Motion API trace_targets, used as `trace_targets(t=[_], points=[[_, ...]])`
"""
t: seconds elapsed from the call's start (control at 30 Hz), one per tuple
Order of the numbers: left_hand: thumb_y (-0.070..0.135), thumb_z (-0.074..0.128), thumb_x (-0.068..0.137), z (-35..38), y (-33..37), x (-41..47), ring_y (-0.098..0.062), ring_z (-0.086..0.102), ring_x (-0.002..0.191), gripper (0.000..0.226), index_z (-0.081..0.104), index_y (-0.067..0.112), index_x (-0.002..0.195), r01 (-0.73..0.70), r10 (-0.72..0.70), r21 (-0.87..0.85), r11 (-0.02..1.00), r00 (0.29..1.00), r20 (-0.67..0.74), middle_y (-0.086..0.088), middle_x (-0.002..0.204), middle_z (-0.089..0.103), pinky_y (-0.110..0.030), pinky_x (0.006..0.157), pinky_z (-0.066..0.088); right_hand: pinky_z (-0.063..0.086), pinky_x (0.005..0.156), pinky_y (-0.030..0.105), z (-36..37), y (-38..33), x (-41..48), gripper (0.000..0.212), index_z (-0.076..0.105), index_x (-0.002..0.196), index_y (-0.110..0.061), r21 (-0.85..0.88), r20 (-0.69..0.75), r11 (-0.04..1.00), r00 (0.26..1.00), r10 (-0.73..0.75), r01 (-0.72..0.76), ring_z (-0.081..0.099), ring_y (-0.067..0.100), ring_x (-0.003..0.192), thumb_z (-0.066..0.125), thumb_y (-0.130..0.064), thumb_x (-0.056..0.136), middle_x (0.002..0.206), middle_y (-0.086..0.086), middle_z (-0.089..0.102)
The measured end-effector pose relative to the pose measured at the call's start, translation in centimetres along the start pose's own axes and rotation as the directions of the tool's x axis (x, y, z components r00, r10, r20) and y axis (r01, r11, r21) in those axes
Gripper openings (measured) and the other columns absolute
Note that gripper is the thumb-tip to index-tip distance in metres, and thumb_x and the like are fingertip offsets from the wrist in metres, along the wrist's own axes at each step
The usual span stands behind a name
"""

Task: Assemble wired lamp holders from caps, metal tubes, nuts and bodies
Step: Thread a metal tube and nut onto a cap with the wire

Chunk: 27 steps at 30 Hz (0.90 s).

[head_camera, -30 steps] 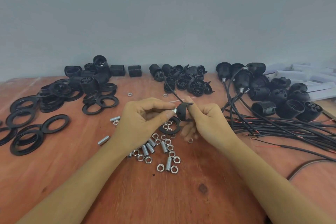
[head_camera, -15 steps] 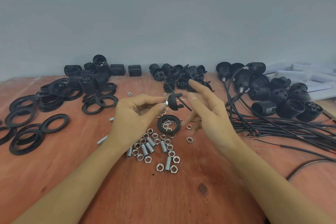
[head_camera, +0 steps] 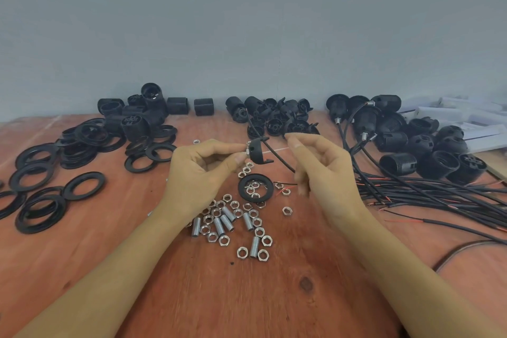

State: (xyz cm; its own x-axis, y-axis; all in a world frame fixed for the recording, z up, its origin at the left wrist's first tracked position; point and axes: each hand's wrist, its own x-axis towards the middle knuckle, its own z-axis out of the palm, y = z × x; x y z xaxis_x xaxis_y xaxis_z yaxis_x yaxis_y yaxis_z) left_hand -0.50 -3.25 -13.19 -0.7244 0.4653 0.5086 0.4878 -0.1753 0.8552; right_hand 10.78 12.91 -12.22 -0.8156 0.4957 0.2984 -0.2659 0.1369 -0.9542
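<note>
Cap (head_camera: 259, 151) — pinched at its metal end by left fingers (head_camera: 238, 158) — right fingers (head_camera: 295, 143) spread loosely beside.

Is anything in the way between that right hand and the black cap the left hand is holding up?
Nothing solid. Only the black wire threaded through the cap slants down across the gap to the right hand, reaching its blurred fingers; whether they hold it is unclear.
</note>
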Motion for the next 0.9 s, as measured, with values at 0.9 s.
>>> trace_targets(t=[0.9], points=[[0.009, 0.075, 0.081, 0.9, 1.4, -0.7, -0.008, 0.068, 0.071, 0.015, 0.075, 0.017, 0.093, -0.217, 0.21, 0.106, 0.97, 0.975, 0.075, 0.006, 0.081, 0.074, -0.017, 0.067, 0.052, 0.049, 0.066, 0.021, -0.4, 1.1, 0.8, 0.06, 0.077, 0.086, -0.015, -0.358, 0.015, 0.933, 1.0, -0.023, 0.027, 0.064, 0.008, 0.068, 0.045, -0.064, 0.092, 0.076, -0.001, 0.074]])
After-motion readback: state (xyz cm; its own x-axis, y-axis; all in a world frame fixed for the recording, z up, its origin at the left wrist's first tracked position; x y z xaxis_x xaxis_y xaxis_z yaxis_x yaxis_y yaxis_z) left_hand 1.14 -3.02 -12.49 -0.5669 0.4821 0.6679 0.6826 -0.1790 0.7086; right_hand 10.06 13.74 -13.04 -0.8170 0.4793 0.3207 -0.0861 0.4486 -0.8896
